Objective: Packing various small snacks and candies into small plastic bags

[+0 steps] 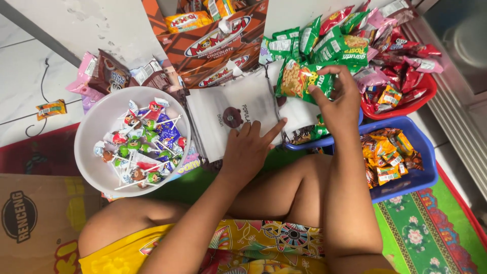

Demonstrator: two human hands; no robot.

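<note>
White bowl [96, 127]: lollipops [144, 142] | right hand [342, 101] grips green snack packet [302, 78] | left hand [248, 147] flat on white pouch [228, 114]

White tiled floor [30, 66] under white lollipop bowl [91, 127], blue basket [423, 167], red basket [426, 94], patterned mat [431, 228].

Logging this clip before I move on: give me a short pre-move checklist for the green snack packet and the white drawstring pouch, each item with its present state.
1. Right hand grips the green snack packet: ok.
2. Left hand rests on the white drawstring pouch, pinning it: ok.
3. Pouch mouth open to take the packet: cannot tell.
4. Packet above the pouch's right edge: ok.
5. White round bowl of lollipops apart from both hands: ok.
6. Blue plastic basket with orange packets beside the right forearm, untouched: ok.
</note>
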